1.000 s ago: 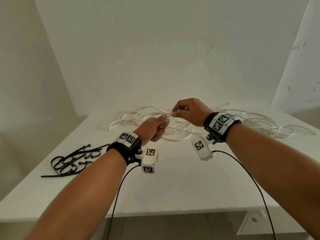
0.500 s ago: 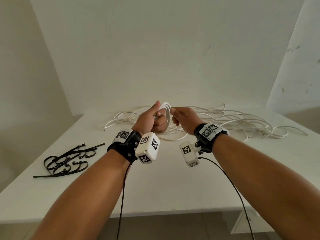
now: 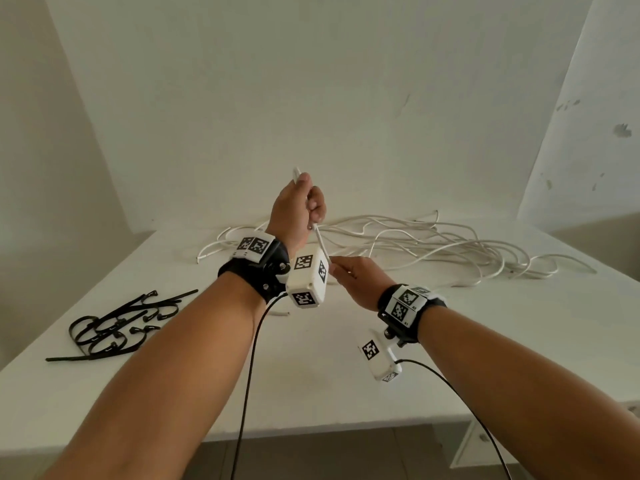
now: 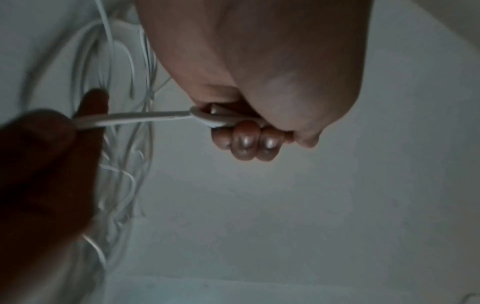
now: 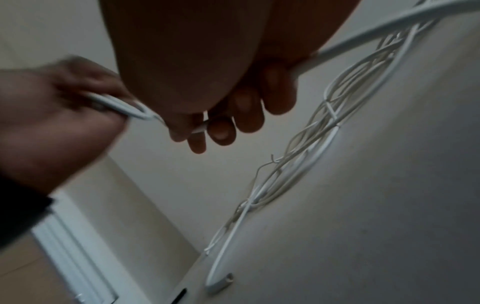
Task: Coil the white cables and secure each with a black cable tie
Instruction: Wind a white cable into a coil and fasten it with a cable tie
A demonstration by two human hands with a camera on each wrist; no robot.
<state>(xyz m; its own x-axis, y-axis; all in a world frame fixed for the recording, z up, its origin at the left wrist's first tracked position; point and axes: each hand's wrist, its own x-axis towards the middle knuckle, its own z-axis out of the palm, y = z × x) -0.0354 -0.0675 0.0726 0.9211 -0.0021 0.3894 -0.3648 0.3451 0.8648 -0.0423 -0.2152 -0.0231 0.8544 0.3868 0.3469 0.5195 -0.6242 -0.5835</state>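
left hand now higher, apart

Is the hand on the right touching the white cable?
Touching. In the left wrist view the right hand pinches the thin white cable, which runs straight to the left hand; the right wrist view shows its fingers round it.

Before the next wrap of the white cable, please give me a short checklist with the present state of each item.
1. Left hand grips the started loop: ok.
2. Right hand pinches the white cable below the left grip: ok.
3. Cable between both hands is straight, no slack: ok.
4. Rest of the cable is free of the cable pile: cannot tell.
5. Black cable ties lie on the table: ok.
6. Number of loops made: cannot tell.
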